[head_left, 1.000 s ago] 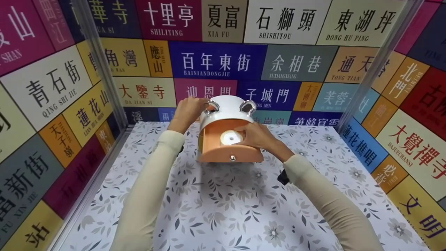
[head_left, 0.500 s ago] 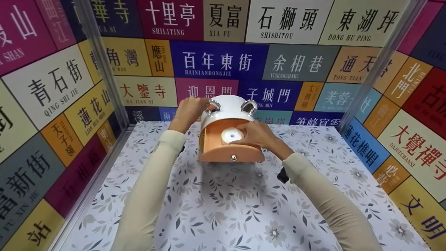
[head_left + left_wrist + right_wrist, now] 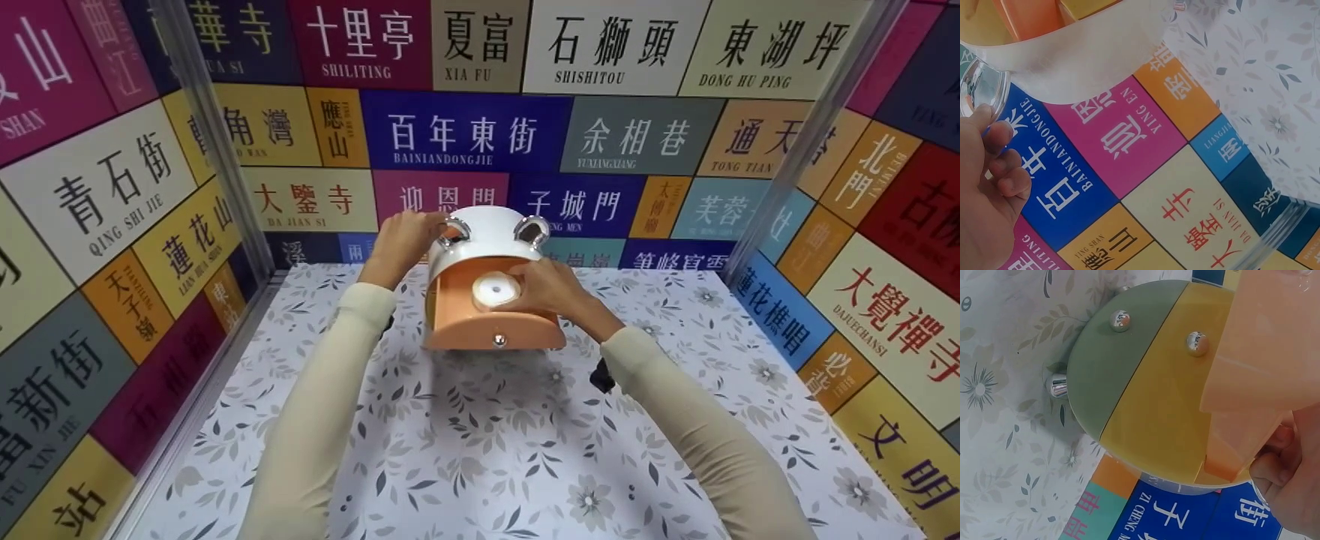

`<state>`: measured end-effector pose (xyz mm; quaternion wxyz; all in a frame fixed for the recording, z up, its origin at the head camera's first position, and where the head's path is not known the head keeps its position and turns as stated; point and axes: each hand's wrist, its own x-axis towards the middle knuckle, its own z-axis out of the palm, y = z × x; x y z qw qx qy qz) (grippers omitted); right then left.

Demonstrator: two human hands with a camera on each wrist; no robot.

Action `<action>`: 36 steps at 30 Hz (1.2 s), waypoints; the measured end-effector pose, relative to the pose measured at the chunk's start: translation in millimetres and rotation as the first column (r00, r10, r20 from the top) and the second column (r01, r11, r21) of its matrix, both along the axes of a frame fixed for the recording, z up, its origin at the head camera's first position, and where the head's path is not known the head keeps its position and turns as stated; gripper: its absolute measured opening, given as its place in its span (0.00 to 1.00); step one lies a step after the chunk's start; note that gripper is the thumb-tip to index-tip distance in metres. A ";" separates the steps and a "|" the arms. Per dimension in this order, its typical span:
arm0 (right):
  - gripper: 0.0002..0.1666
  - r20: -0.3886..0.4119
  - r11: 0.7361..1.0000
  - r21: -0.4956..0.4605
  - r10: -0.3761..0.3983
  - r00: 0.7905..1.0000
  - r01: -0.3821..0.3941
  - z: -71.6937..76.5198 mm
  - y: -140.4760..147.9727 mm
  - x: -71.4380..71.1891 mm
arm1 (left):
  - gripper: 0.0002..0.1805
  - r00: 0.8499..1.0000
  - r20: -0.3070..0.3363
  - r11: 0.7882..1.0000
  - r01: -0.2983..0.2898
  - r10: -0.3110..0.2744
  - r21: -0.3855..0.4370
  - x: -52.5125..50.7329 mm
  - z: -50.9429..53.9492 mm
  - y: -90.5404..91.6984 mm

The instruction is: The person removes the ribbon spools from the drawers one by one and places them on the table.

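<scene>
A white rounded cabinet (image 3: pixel 491 225) with two silver ear-shaped loops stands at the table's back. Its orange top drawer (image 3: pixel 495 330) is pulled out; yellow (image 3: pixel 1168 399) and green (image 3: pixel 1117 365) drawer fronts below show in the right wrist view. My left hand (image 3: pixel 405 244) grips the left silver loop (image 3: pixel 985 90), its other fingers curled. My right hand (image 3: pixel 559 289) reaches over the drawer's right side and holds a round white object (image 3: pixel 496 290) with a small central hole, inside the drawer space. In the right wrist view the drawer hides that object and part of the hand (image 3: pixel 1292 478).
The table (image 3: pixel 480 450) has a white cloth with grey leaves and flowers. Panels (image 3: pixel 465 131) with coloured signs stand behind and at both sides, with clear strips at the corners.
The round white object has risen slightly inside the drawer space, with my right hand. My left hand keeps its hold on the silver loop, and the cabinet stays in place.
</scene>
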<state>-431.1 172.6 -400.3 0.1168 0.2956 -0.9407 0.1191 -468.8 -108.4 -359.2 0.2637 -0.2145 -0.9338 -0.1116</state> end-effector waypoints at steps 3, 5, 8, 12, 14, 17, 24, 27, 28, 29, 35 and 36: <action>0.40 -0.025 1.000 0.000 -0.017 1.000 0.017 -0.2 -0.3 -1.8 | 0.12 1.000 -0.008 1.000 -0.002 0.002 0.003 0.2 0.6 0.9; 0.40 -0.032 1.000 -0.013 -0.016 0.999 0.015 -0.7 0.9 -2.1 | 0.12 1.000 -0.011 1.000 0.003 -0.003 -0.001 0.1 0.5 1.9; 0.40 -0.028 1.000 -0.028 -0.006 1.000 0.005 -0.9 3.3 -0.4 | 0.12 1.000 0.000 1.000 0.009 -0.009 -0.001 0.1 -0.6 3.2; 0.44 -0.017 0.999 -0.045 0.008 1.000 -0.008 4.6 5.8 5.1 | 0.12 1.000 0.018 1.000 0.012 -0.012 0.007 1.3 -1.7 4.1; 0.47 -0.017 0.999 -0.046 0.012 1.000 -0.013 11.1 6.9 8.5 | 0.12 1.000 0.019 1.000 0.010 -0.011 0.010 2.3 -1.2 4.2; 0.48 -0.037 0.999 -0.045 0.024 0.999 -0.026 21.5 8.6 13.2 | 0.12 1.000 0.015 1.000 0.017 -0.017 0.024 2.3 -0.2 3.5; 0.44 -0.056 0.999 -0.040 0.034 0.998 -0.036 36.7 15.3 22.4 | 0.12 1.000 0.024 1.000 -0.002 0.002 0.021 1.8 -0.4 -0.7; 0.49 -0.059 0.998 -0.051 0.019 0.998 -0.022 40.7 21.0 24.6 | 0.12 1.000 0.020 1.000 0.001 -0.001 0.026 1.4 -1.9 -1.4; 0.49 -0.058 0.998 -0.061 0.013 0.998 -0.017 42.0 23.9 25.2 | 0.12 1.000 0.015 1.000 0.004 -0.004 0.029 1.4 -2.4 -1.5; 0.50 -0.054 0.997 -0.070 0.009 0.999 -0.013 43.5 27.3 25.6 | 0.11 1.000 0.015 0.999 0.008 -0.009 0.035 1.3 -2.7 -1.4; 0.51 -0.030 0.994 -0.099 -0.047 0.998 0.043 51.7 54.2 24.3 | 0.12 1.000 0.020 0.999 0.018 -0.019 0.050 0.5 -0.9 -0.6; 0.51 -0.023 0.993 -0.106 -0.062 0.998 0.059 52.6 59.3 23.5 | 0.12 1.000 0.020 0.999 0.017 -0.018 0.051 0.3 -0.1 -0.3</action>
